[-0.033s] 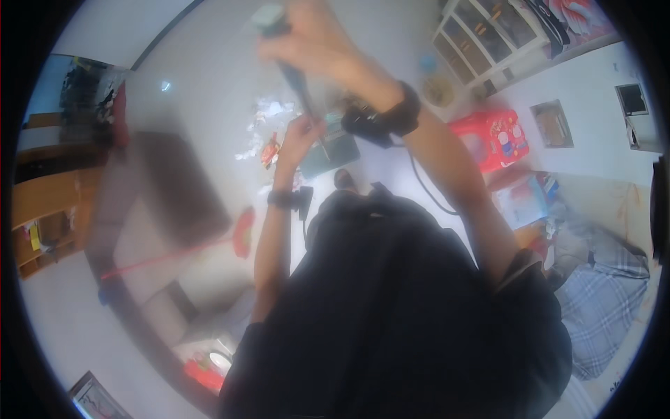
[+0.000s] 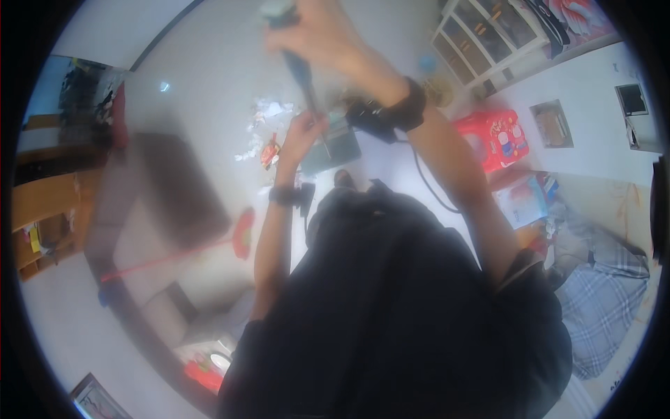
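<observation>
My right hand (image 2: pixel 321 38) is raised at the top of the view, slightly blurred, closed round a long tool that looks like a screwdriver (image 2: pixel 300 73). It has a pale green end, a dark grip and a thin metal shaft pointing down. Lower down, my left hand (image 2: pixel 299 140) is closed, its fingertips pinched at the shaft. Beneath the shaft's lower end lies a dark green flat-topped thing (image 2: pixel 338 152); whether the tip touches it I cannot tell. Dark bands with small devices sit on both wrists.
White crumpled pieces (image 2: pixel 269 115) and a red-and-gold item (image 2: pixel 270 151) lie left of my left hand. A red children's seat or box (image 2: pixel 499 140) stands at right, near a white cabinet (image 2: pixel 488 38). A red-handled broom (image 2: pixel 243 234) lies at left, by a brown mat (image 2: pixel 181 188).
My right hand has shifted slightly to the right and up, with the tool's upper end. My left hand has barely moved.
</observation>
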Action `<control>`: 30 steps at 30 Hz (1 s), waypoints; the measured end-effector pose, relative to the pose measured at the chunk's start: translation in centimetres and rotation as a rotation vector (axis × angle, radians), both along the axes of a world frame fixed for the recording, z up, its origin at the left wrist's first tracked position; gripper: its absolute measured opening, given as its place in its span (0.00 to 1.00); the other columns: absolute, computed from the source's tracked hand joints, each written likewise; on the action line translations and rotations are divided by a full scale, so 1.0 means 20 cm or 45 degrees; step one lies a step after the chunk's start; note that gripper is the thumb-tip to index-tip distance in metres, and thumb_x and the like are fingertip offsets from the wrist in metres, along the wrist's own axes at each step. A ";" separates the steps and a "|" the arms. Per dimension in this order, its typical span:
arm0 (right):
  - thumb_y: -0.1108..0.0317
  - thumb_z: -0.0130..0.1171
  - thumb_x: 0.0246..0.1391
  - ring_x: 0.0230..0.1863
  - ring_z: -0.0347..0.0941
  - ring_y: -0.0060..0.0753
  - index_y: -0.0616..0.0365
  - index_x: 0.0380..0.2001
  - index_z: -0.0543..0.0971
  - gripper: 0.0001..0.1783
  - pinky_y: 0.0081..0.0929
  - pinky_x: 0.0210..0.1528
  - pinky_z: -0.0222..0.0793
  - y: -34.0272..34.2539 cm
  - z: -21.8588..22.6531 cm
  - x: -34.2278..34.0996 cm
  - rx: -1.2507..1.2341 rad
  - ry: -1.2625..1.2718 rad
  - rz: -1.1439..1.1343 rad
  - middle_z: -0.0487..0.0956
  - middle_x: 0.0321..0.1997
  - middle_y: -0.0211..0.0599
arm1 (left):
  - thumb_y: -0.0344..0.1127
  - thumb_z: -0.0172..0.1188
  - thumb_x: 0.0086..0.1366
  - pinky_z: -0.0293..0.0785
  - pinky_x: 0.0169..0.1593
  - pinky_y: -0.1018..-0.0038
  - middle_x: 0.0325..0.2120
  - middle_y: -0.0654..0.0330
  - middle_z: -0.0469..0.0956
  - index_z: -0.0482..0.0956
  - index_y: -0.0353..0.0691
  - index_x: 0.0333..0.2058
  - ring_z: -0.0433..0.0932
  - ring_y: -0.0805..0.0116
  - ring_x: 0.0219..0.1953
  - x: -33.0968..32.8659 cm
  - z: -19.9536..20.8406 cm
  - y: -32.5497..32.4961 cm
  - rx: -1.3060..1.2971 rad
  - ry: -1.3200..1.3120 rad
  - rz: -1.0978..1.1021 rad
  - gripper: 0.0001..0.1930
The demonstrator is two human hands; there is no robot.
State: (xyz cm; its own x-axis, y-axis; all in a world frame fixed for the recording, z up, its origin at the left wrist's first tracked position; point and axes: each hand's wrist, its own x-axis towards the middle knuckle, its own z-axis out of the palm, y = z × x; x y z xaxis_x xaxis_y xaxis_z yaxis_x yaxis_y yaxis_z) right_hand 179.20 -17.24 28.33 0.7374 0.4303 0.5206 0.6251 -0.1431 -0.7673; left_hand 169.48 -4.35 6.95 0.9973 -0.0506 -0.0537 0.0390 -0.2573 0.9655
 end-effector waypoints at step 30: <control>0.62 0.63 0.36 0.17 0.74 0.27 0.59 0.20 0.81 0.11 0.23 0.20 0.68 -0.60 -0.84 2.26 0.093 0.679 0.126 0.78 0.17 0.33 | 0.43 0.52 0.64 0.69 0.37 0.71 0.25 0.57 0.75 0.74 0.31 0.36 0.73 0.69 0.31 1.88 -0.63 -0.53 0.105 0.318 0.091 0.17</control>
